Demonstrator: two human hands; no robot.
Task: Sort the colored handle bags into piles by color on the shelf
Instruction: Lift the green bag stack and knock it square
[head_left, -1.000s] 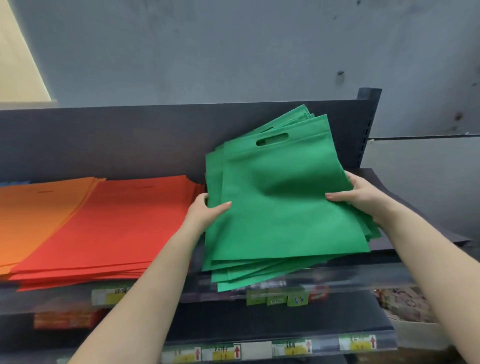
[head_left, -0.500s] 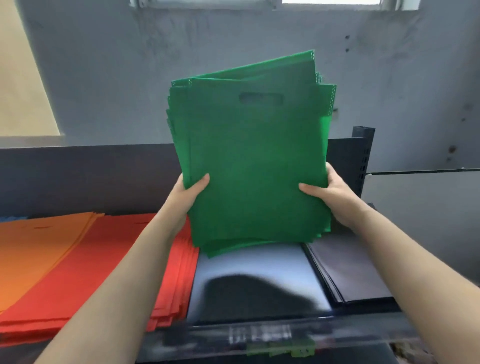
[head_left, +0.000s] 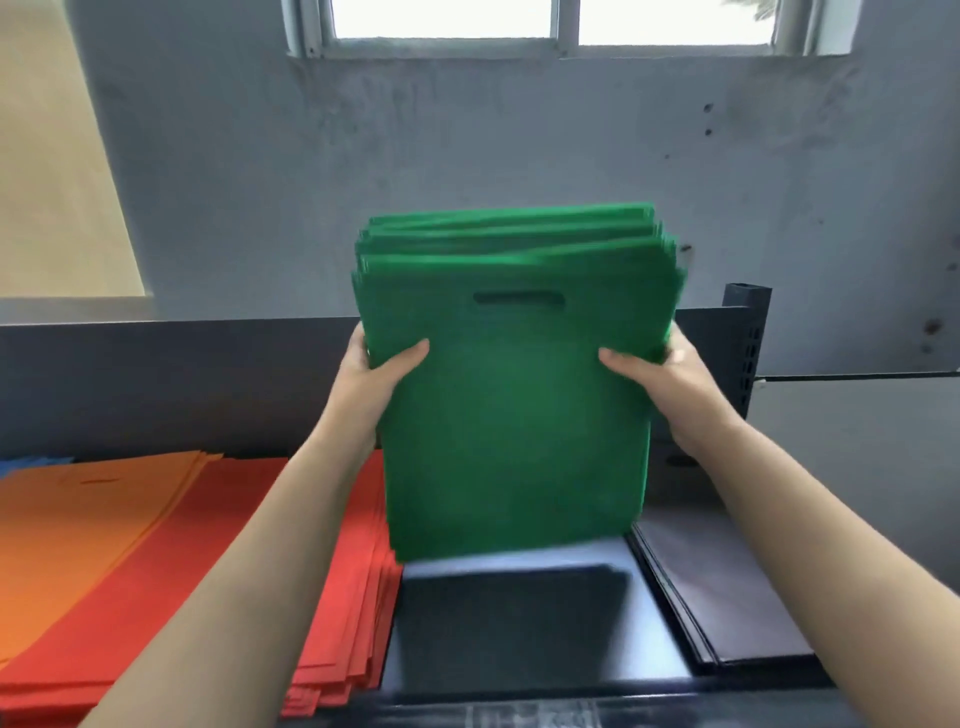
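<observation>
Far left on the dark shelf (head_left: 519, 634): flat orange bags (head_left: 78, 530), then a stepped red pile (head_left: 332, 623). Left hand (head_left: 371, 374) and right hand (head_left: 662, 374) gripping opposite edges of the matte green bags (head_left: 514, 426), upright above bare shelf. Right: dark bags (head_left: 727, 587). Behind: rough grey wall (head_left: 467, 166), window (head_left: 556, 21).
</observation>
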